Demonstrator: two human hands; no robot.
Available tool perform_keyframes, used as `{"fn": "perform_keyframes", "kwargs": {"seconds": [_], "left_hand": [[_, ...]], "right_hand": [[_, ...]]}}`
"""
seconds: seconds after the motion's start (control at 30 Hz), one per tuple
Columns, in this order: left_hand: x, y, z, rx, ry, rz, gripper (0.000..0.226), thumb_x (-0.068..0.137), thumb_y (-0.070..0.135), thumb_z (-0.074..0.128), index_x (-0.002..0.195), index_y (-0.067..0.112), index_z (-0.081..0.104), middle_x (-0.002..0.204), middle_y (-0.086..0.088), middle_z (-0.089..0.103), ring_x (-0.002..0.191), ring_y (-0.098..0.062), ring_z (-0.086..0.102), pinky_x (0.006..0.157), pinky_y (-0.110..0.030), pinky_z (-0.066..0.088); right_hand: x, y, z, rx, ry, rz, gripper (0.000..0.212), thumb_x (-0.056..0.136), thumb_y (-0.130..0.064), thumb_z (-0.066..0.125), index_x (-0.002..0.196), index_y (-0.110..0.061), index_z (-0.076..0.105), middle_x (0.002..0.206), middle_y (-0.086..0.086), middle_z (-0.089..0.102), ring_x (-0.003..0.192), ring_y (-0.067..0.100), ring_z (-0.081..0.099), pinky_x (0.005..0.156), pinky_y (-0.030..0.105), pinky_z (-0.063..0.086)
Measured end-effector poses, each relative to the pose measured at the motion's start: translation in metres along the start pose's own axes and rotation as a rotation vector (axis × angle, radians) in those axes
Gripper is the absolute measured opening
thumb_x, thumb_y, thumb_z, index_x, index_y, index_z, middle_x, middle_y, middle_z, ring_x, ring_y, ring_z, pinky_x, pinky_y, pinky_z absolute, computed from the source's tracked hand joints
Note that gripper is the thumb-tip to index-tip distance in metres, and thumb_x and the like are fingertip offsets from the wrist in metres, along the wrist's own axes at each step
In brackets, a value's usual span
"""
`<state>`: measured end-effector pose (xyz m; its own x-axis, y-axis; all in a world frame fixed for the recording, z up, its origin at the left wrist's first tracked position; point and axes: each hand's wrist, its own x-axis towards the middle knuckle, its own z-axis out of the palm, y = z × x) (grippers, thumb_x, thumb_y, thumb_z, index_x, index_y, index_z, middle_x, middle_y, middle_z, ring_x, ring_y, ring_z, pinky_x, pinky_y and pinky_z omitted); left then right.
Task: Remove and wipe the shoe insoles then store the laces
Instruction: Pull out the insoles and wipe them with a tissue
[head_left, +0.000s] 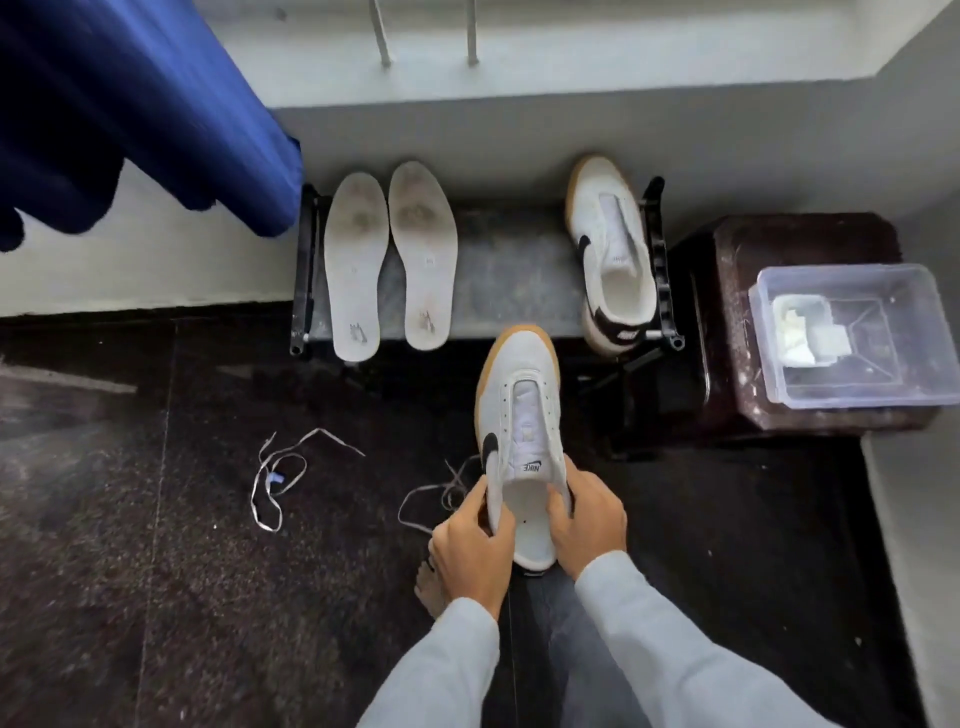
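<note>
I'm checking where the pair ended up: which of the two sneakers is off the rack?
The sneaker held at its heel by the left hand and the right hand over the dark floor. The other sneaker rests on the rack, at its right end.

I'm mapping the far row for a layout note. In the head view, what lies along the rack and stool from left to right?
Blue curtain → left insole → right insole → white shoe on the rack → clear plastic box on the dark stool.

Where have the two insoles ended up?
In the head view, the two insoles lie side by side on the left end of the low rack against the wall, with the other shoe at its right end.
</note>
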<state>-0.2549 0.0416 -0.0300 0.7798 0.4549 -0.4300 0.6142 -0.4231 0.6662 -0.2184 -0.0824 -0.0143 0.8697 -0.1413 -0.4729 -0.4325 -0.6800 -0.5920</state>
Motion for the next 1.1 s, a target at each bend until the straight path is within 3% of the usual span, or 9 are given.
{"fn": "perform_keyframes", "kwargs": {"seconds": [0.1,0.2,0.27,0.43,0.53,0.63,0.77,0.9,1.1], "left_hand": [[-0.028,-0.04,0.012,-0.057,-0.087,-0.016,0.04,0.08,0.032,0.073,0.12,0.033,0.068,0.096,0.008,0.077,0.083,-0.009,0.072,0.079,-0.035,0.062],[-0.042,-0.069,0.035,-0.125,-0.182,-0.053,0.052,0.083,0.024,0.075,0.133,0.029,0.062,0.108,0.012,0.074,0.093,0.007,0.065,0.088,-0.017,0.053],[-0.039,-0.09,0.059,-0.139,-0.259,-0.079,0.056,0.085,0.025,0.074,0.138,0.028,0.058,0.106,0.012,0.073,0.083,0.019,0.056,0.084,-0.007,0.046],[0.002,-0.15,0.153,-0.149,-0.319,-0.102,0.046,0.09,0.037,0.066,0.135,0.041,0.058,0.101,0.008,0.077,0.087,0.003,0.067,0.083,-0.019,0.056],[0.043,-0.191,0.217,-0.147,-0.331,-0.132,0.03,0.093,0.04,0.062,0.123,0.041,0.066,0.085,0.009,0.076,0.078,0.001,0.068,0.068,-0.016,0.052],[0.083,-0.23,0.27,-0.103,-0.335,-0.168,0.019,0.092,0.033,0.063,0.106,0.028,0.075,0.083,0.0,0.077,0.083,-0.01,0.072,0.068,-0.023,0.051],[0.123,-0.271,0.318,0.014,-0.336,-0.128,0.032,0.092,0.027,0.06,0.123,0.034,0.069,0.107,-0.003,0.077,0.106,-0.018,0.07,0.087,-0.026,0.054],[0.151,-0.303,0.351,0.039,-0.236,-0.094,0.043,0.093,0.01,0.058,0.13,0.031,0.065,0.109,-0.009,0.074,0.104,-0.029,0.07,0.08,-0.034,0.054],[0.166,-0.336,0.371,0.131,-0.252,-0.096,0.055,0.09,0.001,0.057,0.141,0.02,0.055,0.117,-0.019,0.071,0.104,-0.045,0.066,0.083,-0.042,0.051]], "right_hand": [[-0.038,0.036,0.022,0.048,0.055,0.121,0.031,0.096,-0.02,0.057,0.125,-0.019,0.067,0.102,0.004,0.071,0.087,0.019,0.062,0.076,0.023,0.042],[-0.055,0.084,0.048,0.036,0.095,0.196,0.036,0.094,-0.01,0.058,0.129,-0.016,0.066,0.102,0.011,0.074,0.089,0.027,0.066,0.077,0.024,0.044],[-0.051,0.116,0.066,0.033,0.113,0.219,0.038,0.094,-0.007,0.057,0.13,-0.014,0.065,0.097,0.013,0.073,0.085,0.026,0.065,0.075,0.024,0.045],[0.01,0.201,0.123,0.057,0.101,0.241,0.026,0.096,-0.016,0.056,0.118,-0.014,0.07,0.091,0.007,0.072,0.08,0.02,0.065,0.078,0.043,0.058],[0.062,0.243,0.158,0.077,0.049,0.2,0.032,0.097,-0.029,0.057,0.128,-0.028,0.065,0.096,-0.003,0.073,0.085,0.012,0.068,0.078,0.037,0.06],[0.11,0.276,0.188,-0.003,-0.019,0.161,0.041,0.098,-0.022,0.057,0.138,-0.027,0.056,0.1,0.005,0.073,0.086,0.019,0.068,0.074,0.026,0.05],[0.156,0.31,0.226,-0.076,-0.091,0.189,0.041,0.098,-0.018,0.053,0.139,-0.025,0.055,0.113,0.011,0.073,0.099,0.03,0.07,0.076,0.023,0.045],[0.188,0.332,0.264,-0.092,-0.13,0.175,0.032,0.097,-0.013,0.057,0.127,-0.017,0.065,0.115,0.009,0.073,0.102,0.027,0.07,0.068,0.01,0.035],[0.214,0.358,0.301,-0.176,-0.211,0.188,0.023,0.092,-0.015,0.062,0.113,-0.015,0.073,0.108,0.009,0.076,0.099,0.028,0.071,0.072,0.022,0.041]]}}
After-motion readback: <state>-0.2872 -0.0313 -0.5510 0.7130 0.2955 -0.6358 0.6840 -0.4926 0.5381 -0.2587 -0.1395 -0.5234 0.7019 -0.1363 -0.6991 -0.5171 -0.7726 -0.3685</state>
